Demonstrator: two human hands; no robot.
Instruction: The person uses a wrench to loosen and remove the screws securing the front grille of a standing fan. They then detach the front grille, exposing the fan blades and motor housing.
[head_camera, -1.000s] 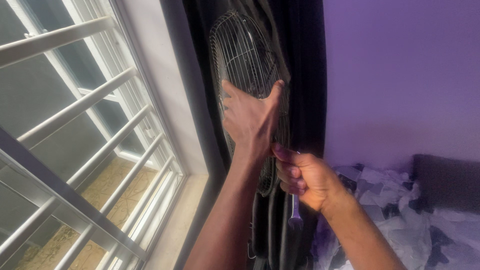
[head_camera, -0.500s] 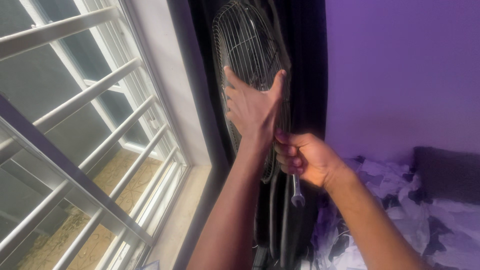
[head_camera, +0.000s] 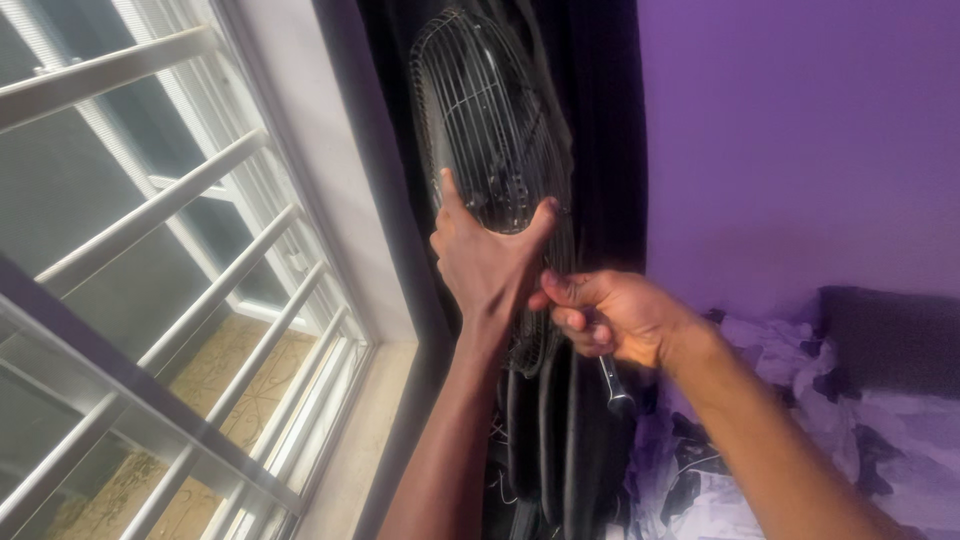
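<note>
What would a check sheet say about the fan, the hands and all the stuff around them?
Surface: no table or bench in view; a tiled sill runs under the window.
Job's things: a round wire fan guard stands upright against a dark curtain; a metal spanner points down from the right fist.
Clutter: crumpled patterned bedding at lower right.
Hands: left hand spread flat on the guard; right hand closed around the spanner, close to the guard's lower rim.
Cables: dark cords hang below the guard.
Surroundings: purple wall, white window bars.
</note>
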